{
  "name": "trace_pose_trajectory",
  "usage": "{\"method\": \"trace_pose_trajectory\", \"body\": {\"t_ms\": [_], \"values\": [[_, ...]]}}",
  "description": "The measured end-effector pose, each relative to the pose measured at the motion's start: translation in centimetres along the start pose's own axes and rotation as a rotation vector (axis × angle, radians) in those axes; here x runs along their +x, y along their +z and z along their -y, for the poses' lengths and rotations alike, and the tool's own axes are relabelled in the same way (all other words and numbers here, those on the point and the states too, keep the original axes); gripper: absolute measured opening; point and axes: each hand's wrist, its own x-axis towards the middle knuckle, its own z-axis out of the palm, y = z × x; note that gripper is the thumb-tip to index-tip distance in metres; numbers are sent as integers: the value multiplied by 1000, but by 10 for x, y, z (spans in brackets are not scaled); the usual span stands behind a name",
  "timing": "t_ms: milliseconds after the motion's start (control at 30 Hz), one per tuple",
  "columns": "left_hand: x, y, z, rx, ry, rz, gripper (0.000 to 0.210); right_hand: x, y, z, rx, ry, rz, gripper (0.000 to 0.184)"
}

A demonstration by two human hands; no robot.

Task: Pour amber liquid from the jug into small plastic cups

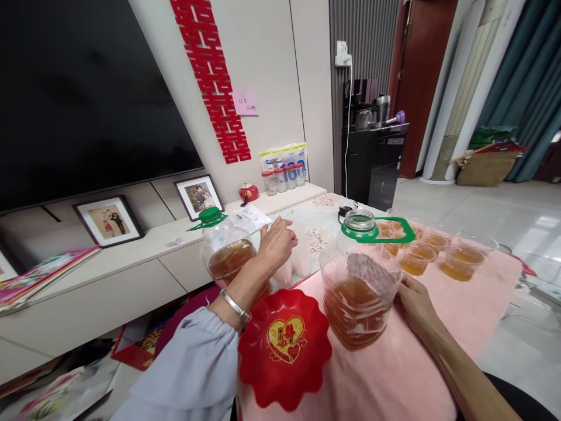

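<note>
The right hand (414,301) lies with its grip wrapped against the lower right side of a large clear plastic jar with an open mouth and a green handle ring (359,280), fingers pressed to the wall, so the jar stands just left of the palm, upright on the pink cloth (460,316) that covers the table. Amber liquid fills about the lower half of this jar. The left hand (277,242) reaches forward past a second clear plastic jar with a green cap (225,251), its fingers curled loosely over something pale and see-through on the table; what that grip holds cannot be made out. A silver bracelet (234,305) sits on that wrist above a light blue sleeve (193,368). Near the open jar's base, to its left, lies a red scalloped plastic dish with a gold heart (284,348). Behind the jar stand several small clear cups of amber liquid (418,257), grouped close together on the cloth.
</note>
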Motion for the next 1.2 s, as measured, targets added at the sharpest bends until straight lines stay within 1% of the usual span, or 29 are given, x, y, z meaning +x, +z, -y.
{"method": "trace_pose_trajectory", "body": {"t_ms": [100, 233, 333, 400, 433, 500, 567, 600, 667, 767, 833, 900, 967, 1067, 1200], "values": [[-2, -13, -5, -11, 5, -38, 24, 0, 0, 1, -4, -8, -9, 26], [-13, -40, -14, -20, 8, -111, 26, -2, -1, 2, 0, -24, -19, 24], [-34, -59, -18, -27, 24, -153, 23, -2, -1, 2, 5, -33, -43, 23], [-56, -65, -14, -35, 36, -152, 20, -1, -2, 1, 10, -40, -64, 24], [-69, -65, -10, -42, 55, -143, 20, 0, -2, 0, 14, -43, -73, 24], [-94, -56, 1, -70, 130, -151, 21, 0, -1, -1, 23, -51, -86, 24], [-117, -37, 15, -99, 215, -114, 28, 0, -1, -1, 30, -58, -94, 23], [-127, -24, 22, -111, 212, -72, 31, 0, -1, -1, 33, -62, -96, 23], [-140, 2, 34, -135, 152, -1, 34, -1, 0, 0, 36, -71, -100, 24], [-151, 36, 45, -142, 106, 38, 33, -1, 0, 1, 34, -84, -107, 25], [-154, 51, 49, -145, 85, 49, 33, -1, -1, 1, 34, -93, -112, 25], [-156, 59, 50, -148, 68, 66, 34, -2, -1, 2, 36, -100, -114, 24], [-158, 63, 50, -149, 51, 88, 35, -2, -2, 2, 36, -100, -109, 23], [-160, 64, 50, -145, 34, 111, 38, -2, -2, 2, 37, -97, -95, 24], [-162, 61, 52, -143, 45, 119, 29, -2, -2, 2, 51, -104, -80, 24]]}}
